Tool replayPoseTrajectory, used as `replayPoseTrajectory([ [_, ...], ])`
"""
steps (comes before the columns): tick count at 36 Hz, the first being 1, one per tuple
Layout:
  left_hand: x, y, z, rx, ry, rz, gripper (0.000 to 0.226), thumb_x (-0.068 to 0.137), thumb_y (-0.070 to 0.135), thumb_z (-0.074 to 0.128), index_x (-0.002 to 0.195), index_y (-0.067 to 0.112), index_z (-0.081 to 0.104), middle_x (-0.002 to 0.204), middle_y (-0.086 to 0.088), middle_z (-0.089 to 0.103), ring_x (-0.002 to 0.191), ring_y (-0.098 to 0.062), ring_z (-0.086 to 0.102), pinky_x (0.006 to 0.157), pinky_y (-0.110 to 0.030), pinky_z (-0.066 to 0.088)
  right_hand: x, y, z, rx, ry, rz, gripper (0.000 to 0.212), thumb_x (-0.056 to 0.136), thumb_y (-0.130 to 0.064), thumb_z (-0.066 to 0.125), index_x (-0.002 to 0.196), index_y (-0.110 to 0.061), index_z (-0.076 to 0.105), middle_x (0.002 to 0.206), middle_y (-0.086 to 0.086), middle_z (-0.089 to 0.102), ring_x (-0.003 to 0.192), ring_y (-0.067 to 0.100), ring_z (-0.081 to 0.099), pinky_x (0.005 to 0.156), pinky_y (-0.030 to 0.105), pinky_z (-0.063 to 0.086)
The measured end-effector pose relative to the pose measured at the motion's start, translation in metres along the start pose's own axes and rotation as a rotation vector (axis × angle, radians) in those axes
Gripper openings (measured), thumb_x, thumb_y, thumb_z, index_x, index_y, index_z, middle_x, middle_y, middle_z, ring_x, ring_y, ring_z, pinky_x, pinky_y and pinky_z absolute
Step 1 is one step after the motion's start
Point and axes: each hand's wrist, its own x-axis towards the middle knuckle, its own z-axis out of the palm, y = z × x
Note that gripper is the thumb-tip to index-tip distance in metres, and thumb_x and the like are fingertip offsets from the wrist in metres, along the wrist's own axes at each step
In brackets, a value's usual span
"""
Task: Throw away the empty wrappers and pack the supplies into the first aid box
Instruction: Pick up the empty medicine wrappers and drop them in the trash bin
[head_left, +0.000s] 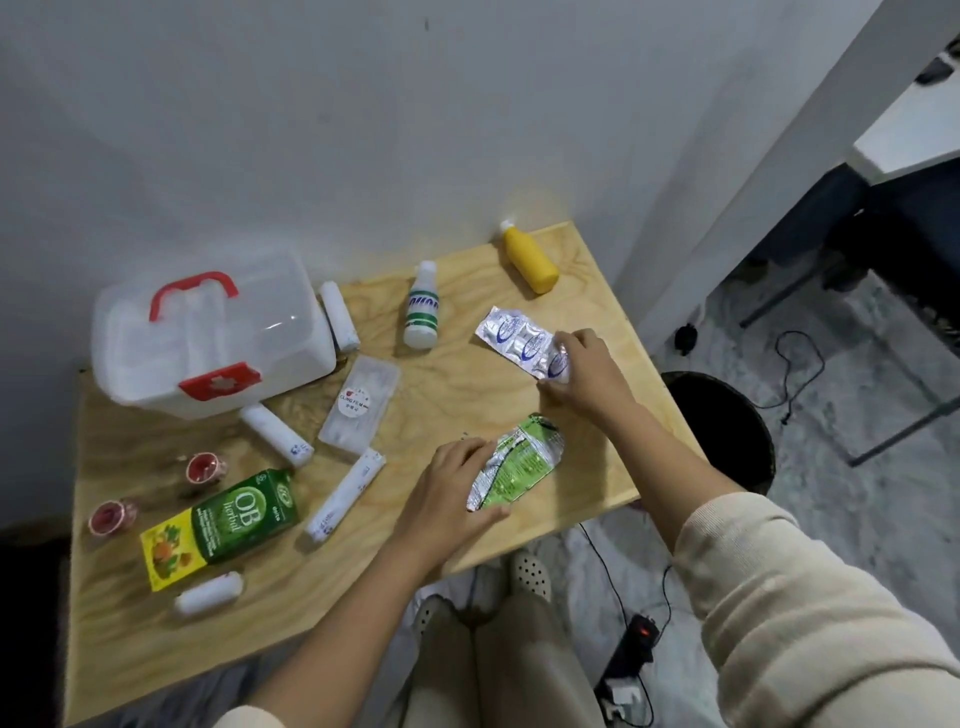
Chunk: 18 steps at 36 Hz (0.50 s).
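Fingers (558, 345) of the right hand (584, 371) pinch a light, crinkly foil strip (519, 338) by its edge, while the left hand (449, 493) grips a limp green wrapper (519, 467).

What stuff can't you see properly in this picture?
- Head view: the first aid box is shut, and its cloudy lid blurs whatever is inside.
- The black bin is partly behind the table's edge and the right forearm.
- Small print on the green wrapper is too tiny.

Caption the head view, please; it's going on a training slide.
Left hand grips a crumpled green wrapper, right hand a silver blister strip, beside the closed first aid box.
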Motion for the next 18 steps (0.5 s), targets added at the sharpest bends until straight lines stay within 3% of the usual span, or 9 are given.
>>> replayPoseTrajectory([
  [5,0.008,0.003,-0.002,-0.059,-0.021,-0.086,0.083,0.064,0.041,0.081,0.138,0.022,0.048,0.124,-0.001,0.047,0.117,-0.019,0.042,0.102,-0.032,0.038,-0.006,0.0,0.001,0.151,0.061,0.107,0.067,0.067,-0.021,0.078,0.125,-0.01,0.045,0.121,0.014,0.041,0.113,0.03,0.045,0.089,0.038,0.043],
  [10,0.014,0.005,-0.008,-0.212,-0.035,-0.182,0.083,0.059,0.028,0.087,0.133,0.026,0.05,0.117,-0.002,0.047,0.114,-0.019,0.049,0.1,-0.035,0.042,-0.016,0.003,0.004,0.321,0.099,0.189,0.069,0.066,-0.015,0.081,0.126,-0.012,0.048,0.122,0.017,0.046,0.11,0.029,0.048,0.073,0.02,0.029],
  [13,0.013,0.006,-0.012,-0.364,-0.054,-0.224,0.078,0.061,0.016,0.084,0.129,0.032,0.051,0.12,0.0,0.053,0.114,-0.017,0.053,0.099,-0.038,0.045,-0.024,0.005,0.005,0.422,0.164,0.254,0.063,0.069,-0.012,0.079,0.126,-0.012,0.052,0.126,0.014,0.057,0.116,0.028,0.05,0.083,0.025,0.035],
  [16,0.009,0.011,-0.016,-0.516,-0.062,-0.253,0.073,0.065,0.009,0.079,0.126,0.039,0.053,0.123,0.004,0.062,0.115,-0.015,0.058,0.097,-0.041,0.05,-0.035,0.005,0.007,0.575,0.194,0.317,0.051,0.073,-0.008,0.076,0.121,-0.013,0.058,0.123,0.011,0.06,0.113,0.026,0.055,0.082,0.022,0.037],
  [18,0.008,0.012,-0.018,-0.546,-0.047,-0.246,0.069,0.069,0.006,0.077,0.125,0.039,0.054,0.126,0.004,0.061,0.117,-0.013,0.057,0.099,-0.033,0.048,-0.04,0.004,0.006,0.624,0.202,0.322,0.048,0.075,-0.005,0.073,0.12,-0.012,0.059,0.123,0.01,0.061,0.109,0.021,0.055,0.083,0.022,0.038],
])
